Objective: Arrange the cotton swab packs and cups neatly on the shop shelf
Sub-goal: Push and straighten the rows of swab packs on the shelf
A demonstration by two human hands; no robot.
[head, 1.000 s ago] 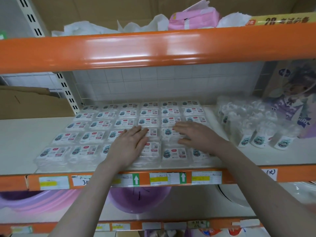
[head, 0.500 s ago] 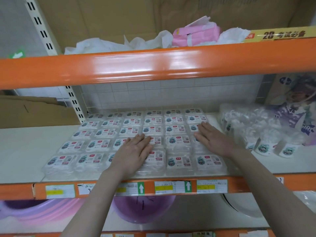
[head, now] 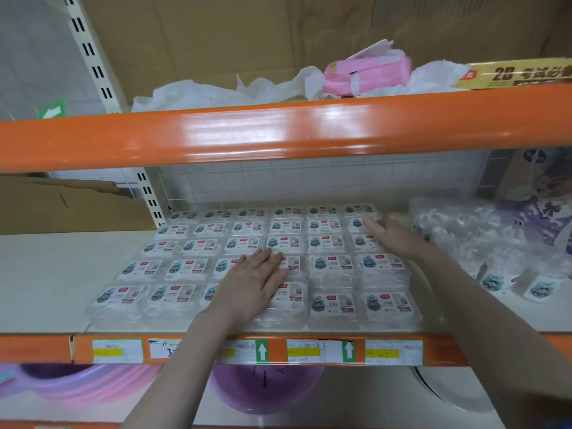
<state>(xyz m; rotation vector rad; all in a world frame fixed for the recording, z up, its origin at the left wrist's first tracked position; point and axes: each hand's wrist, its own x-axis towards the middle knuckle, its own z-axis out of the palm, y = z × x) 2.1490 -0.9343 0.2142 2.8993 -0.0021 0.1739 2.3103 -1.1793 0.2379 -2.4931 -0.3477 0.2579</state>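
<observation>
Clear flat cotton swab packs (head: 331,264) with white labels lie in tidy rows and columns on the white middle shelf (head: 46,280). My left hand (head: 252,281) lies flat with straight fingers on the front packs, near the middle of the block. My right hand (head: 391,233) reaches farther back and rests with straight fingers on the packs of the rightmost column. To the right stand clear cotton swab cups (head: 492,261), bunched in plastic wrap, some leaning.
An orange beam (head: 278,131) of the upper shelf hangs overhead, with white paper and a pink pack (head: 368,74) above it. Cardboard (head: 62,205) lies at the left. A printed box (head: 544,205) stands at the far right. Purple basins (head: 263,388) sit below.
My right hand has slid from the front middle packs toward the back of the rightmost column. My left hand has stayed flat on the front packs. The view has tilted upward.
</observation>
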